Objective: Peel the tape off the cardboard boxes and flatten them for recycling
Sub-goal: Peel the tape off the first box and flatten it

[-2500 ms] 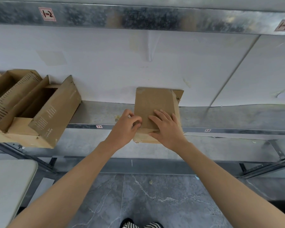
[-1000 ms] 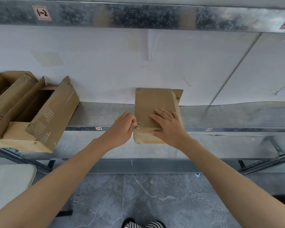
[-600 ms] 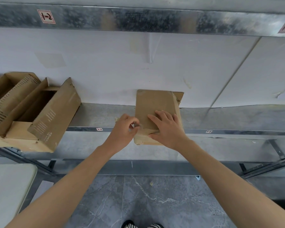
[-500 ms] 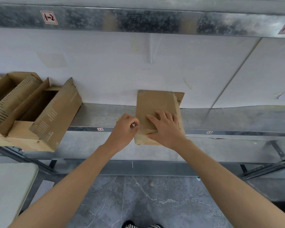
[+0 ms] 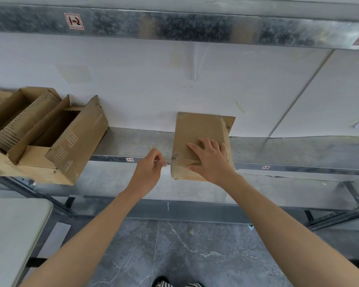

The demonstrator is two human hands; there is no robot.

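Metal shelf (image 5: 133,142) under cardboard box (image 5: 195,129), right hand (image 5: 210,160) flat atop box, fingers spread, left hand (image 5: 148,169) just left of box, pinching tape strip (image 5: 167,162)

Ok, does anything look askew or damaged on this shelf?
Yes: the opened boxes on the left sit tilted, ragged-edged, and hang over the front of the shelf. The small box also juts past it.
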